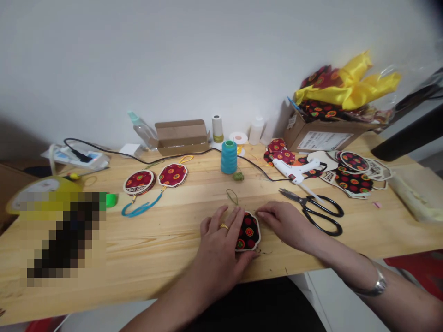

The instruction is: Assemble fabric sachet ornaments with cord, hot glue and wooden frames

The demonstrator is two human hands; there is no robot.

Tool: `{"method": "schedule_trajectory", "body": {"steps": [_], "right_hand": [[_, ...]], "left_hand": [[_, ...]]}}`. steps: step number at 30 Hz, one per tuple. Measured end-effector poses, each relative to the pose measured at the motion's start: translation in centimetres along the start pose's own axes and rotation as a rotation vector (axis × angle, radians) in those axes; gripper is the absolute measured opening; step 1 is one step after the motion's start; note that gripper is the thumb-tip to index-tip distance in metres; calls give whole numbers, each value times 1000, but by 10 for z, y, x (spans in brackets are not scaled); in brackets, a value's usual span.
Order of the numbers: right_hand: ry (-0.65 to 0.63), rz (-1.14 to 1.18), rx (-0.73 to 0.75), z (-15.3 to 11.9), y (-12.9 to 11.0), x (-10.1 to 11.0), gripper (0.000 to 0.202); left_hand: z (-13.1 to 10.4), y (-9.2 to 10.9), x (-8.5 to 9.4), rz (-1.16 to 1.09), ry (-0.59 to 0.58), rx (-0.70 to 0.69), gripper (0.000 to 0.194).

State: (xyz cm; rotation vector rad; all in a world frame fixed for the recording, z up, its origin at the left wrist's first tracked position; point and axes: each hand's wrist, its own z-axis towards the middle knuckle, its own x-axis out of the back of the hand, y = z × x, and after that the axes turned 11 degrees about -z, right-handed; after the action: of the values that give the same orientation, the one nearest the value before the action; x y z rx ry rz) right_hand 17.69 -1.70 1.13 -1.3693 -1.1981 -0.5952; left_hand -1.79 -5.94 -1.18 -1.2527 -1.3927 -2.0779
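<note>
A scallop-edged black fabric pendant [249, 232] with red and orange flower motifs and a pale rim lies at the table's front. My left hand [221, 240] lies over its left side, fingers on top and thumb along the lower edge, holding it. A thin olive cord loop [232, 197] sticks out beyond my left fingertips. My right hand [282, 223] is closed in a pinch at the pendant's right edge; what is between the fingertips is too small to make out. Large black-handled scissors [313, 207] lie partly open beyond my right hand.
A teal thread spool [229, 157] stands behind the hands, beside a small green cord bundle [238, 176]. A white glue gun [297, 169] lies right, its cable crossing the table. Two red pendants [173, 175] lie left. Fabric pieces [353, 180] and a full cardboard box [321, 133] occupy the right.
</note>
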Motion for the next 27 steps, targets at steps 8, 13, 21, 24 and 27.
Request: {"method": "schedule_trajectory", "body": {"steps": [8, 13, 21, 24, 27], "right_hand": [[-183, 221, 2, 3, 6, 5, 32], [-353, 509, -218, -1, -1, 14, 26], [-511, 850, -386, -4, -9, 29, 15], [-580, 913, -369, -5, -12, 33, 18], [-616, 951, -376, -5, -15, 35, 16]], "left_hand": [[2, 4, -6, -4, 6, 70, 67], [2, 5, -7, -34, -10, 88, 68], [1, 0, -12, -58, 0, 115, 71], [1, -1, -14, -54, 10, 119, 70], [1, -2, -15, -50, 18, 114, 70]]}}
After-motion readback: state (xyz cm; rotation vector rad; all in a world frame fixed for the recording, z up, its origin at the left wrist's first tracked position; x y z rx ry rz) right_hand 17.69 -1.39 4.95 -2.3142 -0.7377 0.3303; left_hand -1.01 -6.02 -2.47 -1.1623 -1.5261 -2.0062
